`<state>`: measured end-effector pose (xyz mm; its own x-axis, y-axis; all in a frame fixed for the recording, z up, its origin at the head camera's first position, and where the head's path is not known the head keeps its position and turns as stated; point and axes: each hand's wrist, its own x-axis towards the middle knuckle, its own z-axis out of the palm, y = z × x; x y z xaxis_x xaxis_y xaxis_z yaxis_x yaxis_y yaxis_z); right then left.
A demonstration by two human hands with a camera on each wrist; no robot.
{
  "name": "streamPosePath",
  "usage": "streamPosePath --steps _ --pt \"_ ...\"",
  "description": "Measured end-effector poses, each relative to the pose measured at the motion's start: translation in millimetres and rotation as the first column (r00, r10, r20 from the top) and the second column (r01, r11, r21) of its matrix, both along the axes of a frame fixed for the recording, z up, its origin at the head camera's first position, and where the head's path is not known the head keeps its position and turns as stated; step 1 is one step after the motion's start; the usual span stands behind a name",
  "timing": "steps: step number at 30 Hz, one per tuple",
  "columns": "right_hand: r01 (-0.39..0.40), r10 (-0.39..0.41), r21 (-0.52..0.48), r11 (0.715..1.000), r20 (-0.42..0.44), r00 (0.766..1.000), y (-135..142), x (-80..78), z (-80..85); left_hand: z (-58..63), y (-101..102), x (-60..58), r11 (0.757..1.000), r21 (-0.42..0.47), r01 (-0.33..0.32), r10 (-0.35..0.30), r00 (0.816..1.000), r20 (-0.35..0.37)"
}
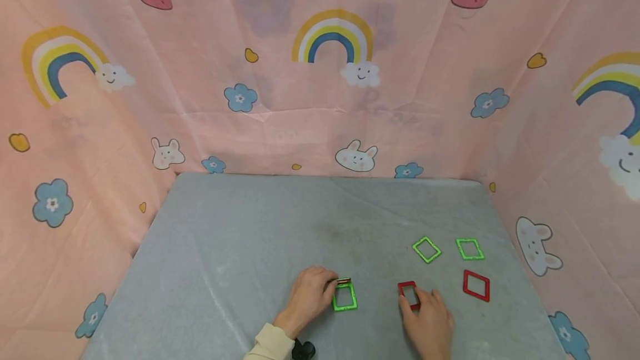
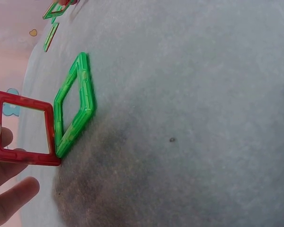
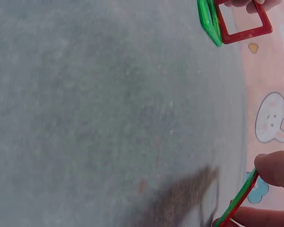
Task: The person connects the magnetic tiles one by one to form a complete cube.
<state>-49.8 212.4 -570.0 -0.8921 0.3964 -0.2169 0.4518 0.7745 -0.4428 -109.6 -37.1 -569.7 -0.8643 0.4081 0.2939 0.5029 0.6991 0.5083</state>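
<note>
My left hand pinches a red square magnetic tile between thumb and fingers. The tile stands on edge, its lower side right along a green square magnetic tile that lies flat on the cloth. In the head view the red tile shows only as a thin strip at the green tile's far edge. To the right, my right hand grips a tilted square tile by its sides. It looks red from the head view, while its edge shows green and red layers in the right wrist view.
Two green tiles, one at the back and one farther right, lie beyond my right hand. A red tile lies to its right. Grey cloth covers the table, and a pink printed curtain surrounds it. A black object sits by my left wrist.
</note>
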Motion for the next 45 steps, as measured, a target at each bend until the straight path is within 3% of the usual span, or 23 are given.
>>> streamPosePath --steps 36,45 --pt "-0.055 0.05 -0.048 0.997 -0.095 0.994 -18 -2.0 -0.8 -1.8 1 0.7 1.0 0.014 -0.003 0.003 1.0 -0.016" --pt "-0.058 0.054 -0.063 0.996 -0.053 0.997 -22 -4.7 4.1 -3.1 2 0.8 1.0 0.024 -0.003 0.004 1.0 -0.029"
